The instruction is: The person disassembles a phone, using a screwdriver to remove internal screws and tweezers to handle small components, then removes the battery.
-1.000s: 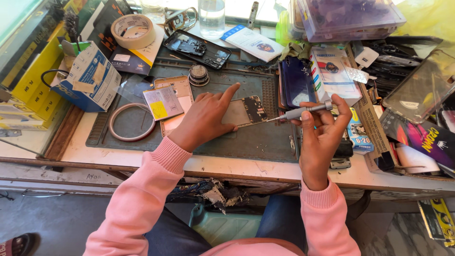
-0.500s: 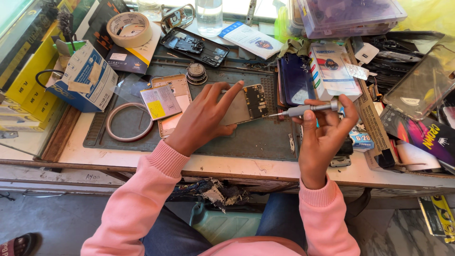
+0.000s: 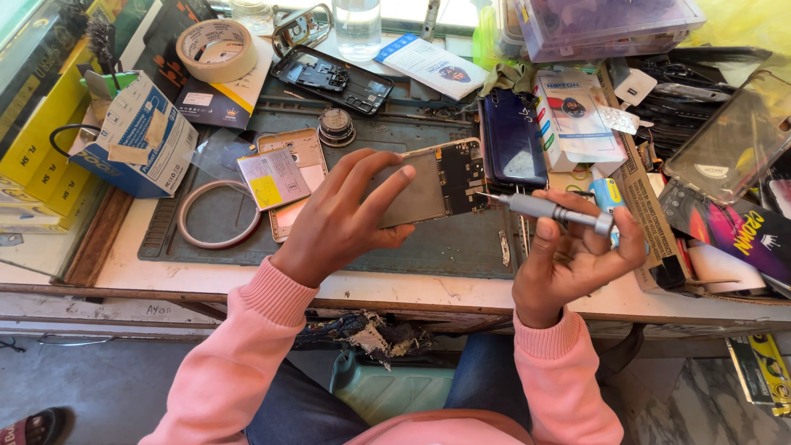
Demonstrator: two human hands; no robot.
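Note:
My left hand [image 3: 342, 216] holds an opened phone body [image 3: 441, 177] tilted above the dark work mat [image 3: 445, 243], its circuit board showing at the right end. My right hand [image 3: 573, 259] grips a grey precision screwdriver [image 3: 548, 210] by its handle. The driver's tip touches the right edge of the phone body. Both arms wear pink sleeves.
On the mat lie a phone battery with a yellow label [image 3: 273, 177], a gold phone frame [image 3: 301, 156], a ring of thin tape [image 3: 210, 216] and a blue phone [image 3: 512, 136]. A roll of masking tape [image 3: 218, 48], a blue-white box [image 3: 140, 136], a black phone frame [image 3: 334, 78] and packaged parts crowd the bench.
My left hand has lifted the phone body off the mat and tilted it up. My right hand has brought the screwdriver tip to its right edge.

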